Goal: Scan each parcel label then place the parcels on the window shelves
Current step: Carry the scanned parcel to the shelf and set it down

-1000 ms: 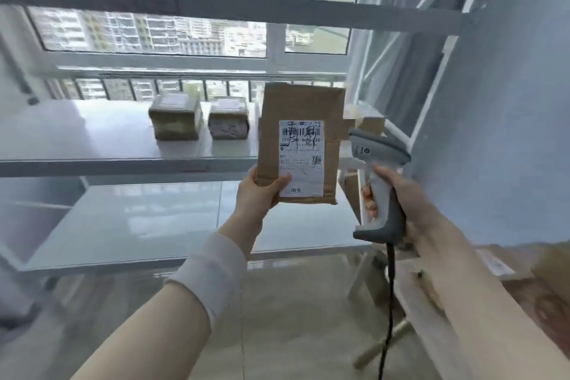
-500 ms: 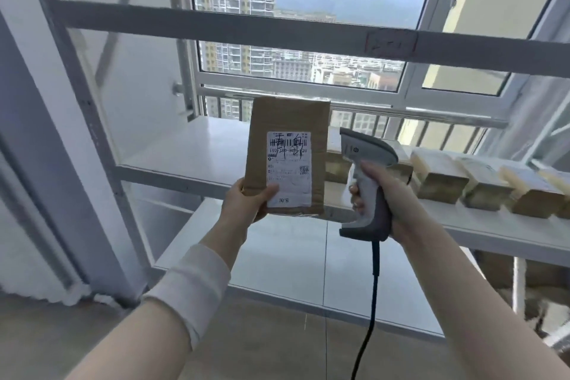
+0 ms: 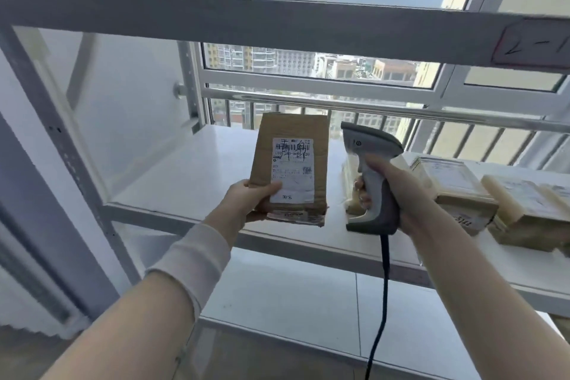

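Observation:
My left hand (image 3: 249, 200) grips the lower left corner of a flat brown cardboard parcel (image 3: 291, 133), thumb lying on its white printed label (image 3: 292, 170). The parcel is held upright over the white window shelf (image 3: 191, 176), label facing me. My right hand (image 3: 398, 191) grips the handle of a grey corded barcode scanner (image 3: 368, 148), just right of the parcel, its head pointing away towards the window. The scanner's black cable (image 3: 381, 302) hangs down.
Several taped brown parcels (image 3: 453, 182) lie on the same shelf at the right. A lower white shelf (image 3: 293, 296) sits below. A grey shelf beam (image 3: 246, 20) with a hand-written tag (image 3: 533, 45) crosses overhead. The shelf upright (image 3: 58, 139) stands at the left.
My view has swung left along the shelves. The parcel has come nearer the shelf's left part, and the row of parcels now lies to my right. Both hands keep their holds.

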